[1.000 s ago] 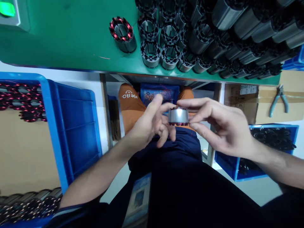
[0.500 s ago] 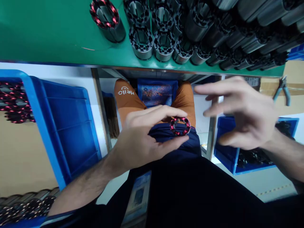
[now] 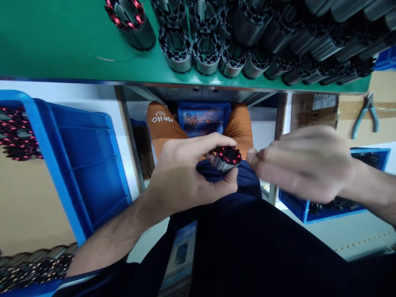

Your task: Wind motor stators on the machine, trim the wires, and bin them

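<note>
Grasping one red-wound cylinder [image 3: 227, 159], one left hand [image 3: 185, 173]; one right hand [image 3: 305, 164] near, blurred, grip unclear

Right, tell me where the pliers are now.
In the head view, the pliers lie at the far right, on the taped cardboard, just above the blue bin of black parts.

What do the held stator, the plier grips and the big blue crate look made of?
Stator core: likely steel, satin grey with metallic sheen.
Windings: probably enamelled copper wire, glossy red.
Plier grips: teal, non-metallic look; plastic or rubber, can't tell.
Blue crate: likely moulded plastic, semi-gloss, smooth ribbed walls.
</note>
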